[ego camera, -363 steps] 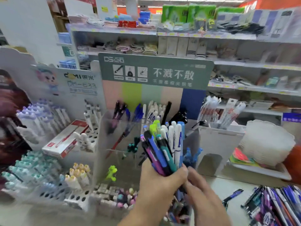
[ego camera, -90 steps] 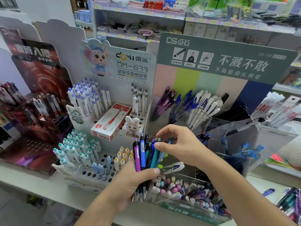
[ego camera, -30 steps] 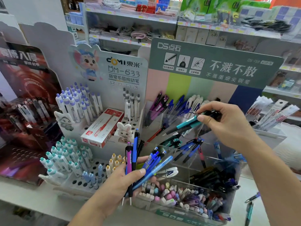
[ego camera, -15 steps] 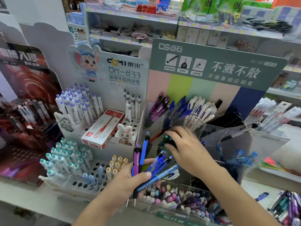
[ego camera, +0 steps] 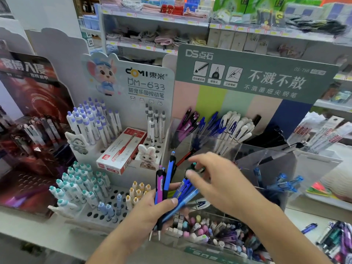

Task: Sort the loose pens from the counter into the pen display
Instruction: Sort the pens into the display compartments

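My left hand [ego camera: 152,212] grips a bundle of pens [ego camera: 167,180], purple and blue, tips pointing down, in front of the clear acrylic pen display [ego camera: 266,159]. My right hand [ego camera: 219,183] hovers just right of the bundle, blurred, fingers loosely spread, thumb close to the blue pens' tops and nothing seen between the fingers. Behind its fingertips, teal-capped pens [ego camera: 194,167] stand in a middle compartment. The back compartments hold purple, blue, white and black pens. Several loose pens [ego camera: 339,239] lie on the counter at the far right.
A white DOMI pen stand [ego camera: 133,88] with a red pen box [ego camera: 122,151] on it is at the left. A tray of erasers [ego camera: 209,231] fronts the acrylic display. A dark red display [ego camera: 32,92] stands far left. Stocked shelves run behind.
My right hand took a teal pen from the bundle, put it down into the middle compartment, and has drawn back toward the bundle. The left hand's bundle has thinned.
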